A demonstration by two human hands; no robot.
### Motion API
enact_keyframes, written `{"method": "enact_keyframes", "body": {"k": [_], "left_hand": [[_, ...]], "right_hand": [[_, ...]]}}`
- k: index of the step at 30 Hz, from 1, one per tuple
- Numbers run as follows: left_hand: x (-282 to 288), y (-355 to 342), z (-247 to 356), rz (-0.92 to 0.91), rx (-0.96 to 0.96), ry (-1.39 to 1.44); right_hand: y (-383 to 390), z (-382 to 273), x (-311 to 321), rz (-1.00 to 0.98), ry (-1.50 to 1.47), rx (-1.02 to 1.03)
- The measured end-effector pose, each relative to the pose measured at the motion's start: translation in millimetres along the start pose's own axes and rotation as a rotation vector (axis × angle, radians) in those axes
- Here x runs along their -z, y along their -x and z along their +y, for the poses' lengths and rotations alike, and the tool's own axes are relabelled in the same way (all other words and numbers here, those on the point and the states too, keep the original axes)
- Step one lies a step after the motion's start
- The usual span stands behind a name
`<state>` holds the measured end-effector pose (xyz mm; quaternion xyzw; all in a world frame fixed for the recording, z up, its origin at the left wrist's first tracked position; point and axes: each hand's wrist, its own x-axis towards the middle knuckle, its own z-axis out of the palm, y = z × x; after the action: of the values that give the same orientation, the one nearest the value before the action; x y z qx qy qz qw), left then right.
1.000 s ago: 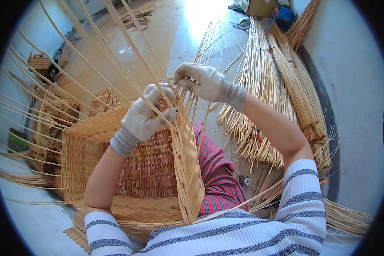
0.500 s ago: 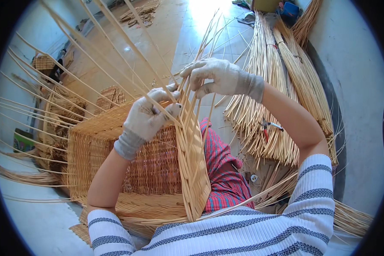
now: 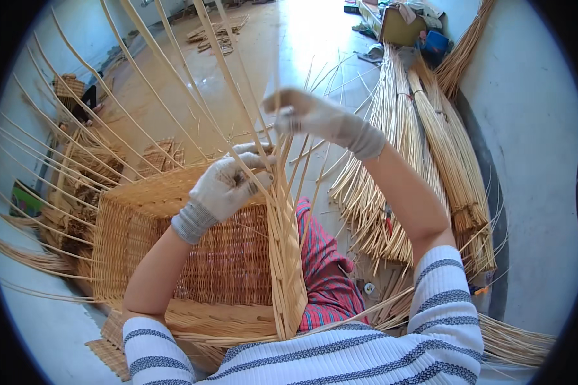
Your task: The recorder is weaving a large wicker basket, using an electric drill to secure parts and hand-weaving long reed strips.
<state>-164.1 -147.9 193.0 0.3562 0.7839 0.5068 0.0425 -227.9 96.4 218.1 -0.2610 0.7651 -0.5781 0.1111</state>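
Observation:
A rectangular wicker basket (image 3: 228,260) lies tilted in front of me, its opening toward me and its rim braided along the right side. Long pale wicker rods (image 3: 149,76) stick out from its far and left edges. My left hand (image 3: 223,186), in a white glove, is closed on the rim and the rods at its far right corner. Just above and right of it, my gloved right hand (image 3: 324,122) is raised, fingers curled round an upright wicker rod; its fingertips are blurred. Thin rod ends fan out beneath the right hand.
Bundles of wicker rods (image 3: 392,154) lie on the floor at right, with pliers (image 3: 388,221) on them, partly hidden. A blue container (image 3: 435,43) stands at the back right. Woven pieces (image 3: 162,154) lie beyond the basket. Red plaid cloth (image 3: 331,276) covers my leg.
My right hand has lifted slightly away from the rim and blurs with motion. The left hand keeps its hold at the corner. The whole view has shifted a little.

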Motion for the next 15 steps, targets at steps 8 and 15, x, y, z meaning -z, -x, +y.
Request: {"method": "enact_keyframes", "body": {"k": [8, 15], "left_hand": [[-0.6, 0.7, 2.9, 0.002, 0.012, -0.023], [-2.1, 1.4, 3.5, -0.002, 0.159, 0.066]], "right_hand": [[-0.8, -7.1, -61.4, 0.701, 0.636, 0.684], [-29.5, 10.0, -21.5, 0.320, 0.640, 0.104]]}}
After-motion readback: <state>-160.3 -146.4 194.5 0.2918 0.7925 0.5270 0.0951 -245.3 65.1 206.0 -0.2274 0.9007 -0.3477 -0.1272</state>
